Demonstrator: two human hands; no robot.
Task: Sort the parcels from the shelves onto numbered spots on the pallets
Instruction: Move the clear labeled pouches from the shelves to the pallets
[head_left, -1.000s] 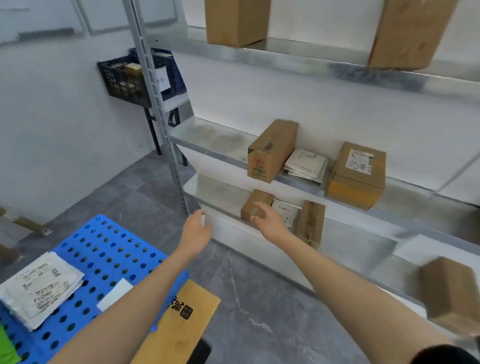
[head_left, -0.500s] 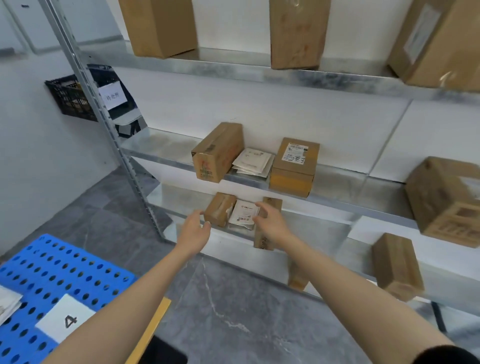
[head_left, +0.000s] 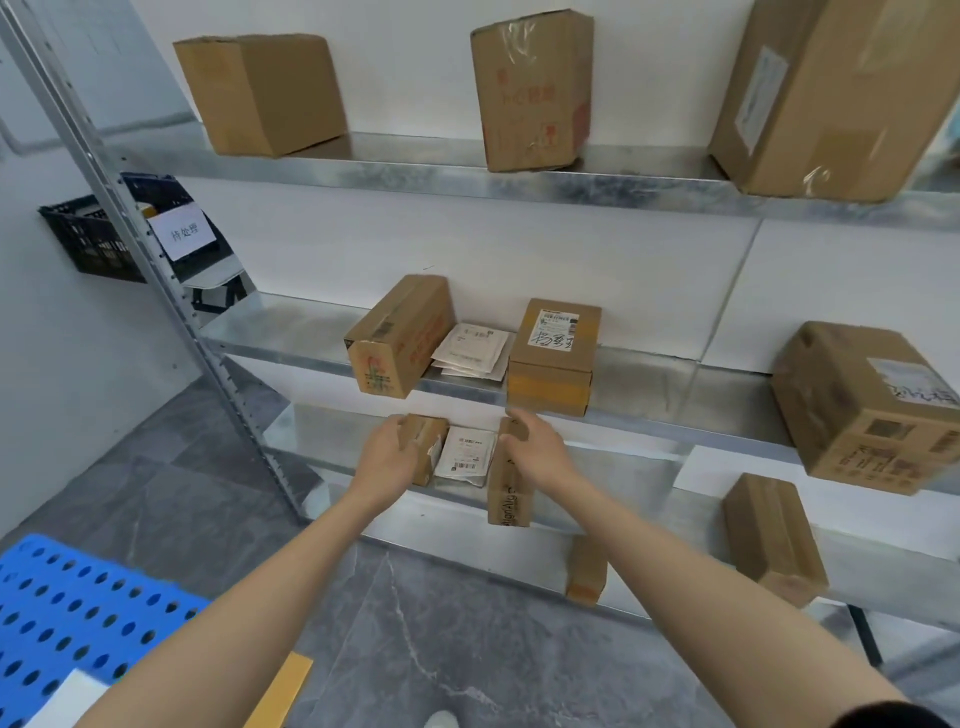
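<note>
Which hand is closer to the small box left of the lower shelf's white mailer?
Left. Left hand touches the small box on its left; right hand sits past the white mailer.

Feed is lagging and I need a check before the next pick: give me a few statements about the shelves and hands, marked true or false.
1. The top shelf holds three cardboard boxes. True.
2. The right hand is lifting a box off the top shelf. False: it is at the narrow upright box on the lower shelf.
3. A white mailer lies between that box and the small brown box. True.
4. The left hand is against the small brown box. True; whether its grip has closed cannot be told.
5. The black crate carries no sign. False: a white paper sign hangs on it.
</note>
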